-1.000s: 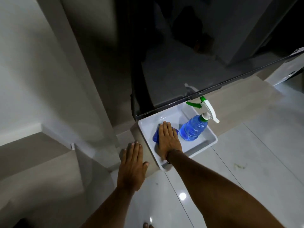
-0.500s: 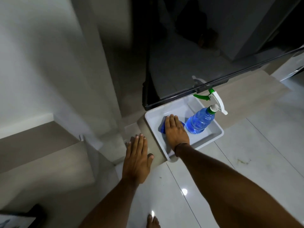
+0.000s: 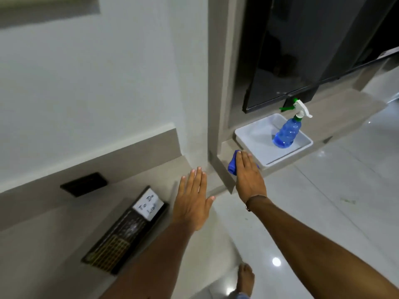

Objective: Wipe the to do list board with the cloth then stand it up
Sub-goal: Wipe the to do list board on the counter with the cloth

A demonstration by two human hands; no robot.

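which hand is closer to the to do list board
Left. The left hand hovers open just right of the to do list board; the right hand is farther right, holding the blue cloth.

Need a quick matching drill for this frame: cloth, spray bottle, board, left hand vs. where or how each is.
Things:
1. cloth
2. spray bottle
3. board
4. left hand

States:
A. lying flat on the ledge
B. standing in the white tray
C. under the right hand
D. open, holding nothing

Pairs: 1-C, 2-B, 3-A, 4-D
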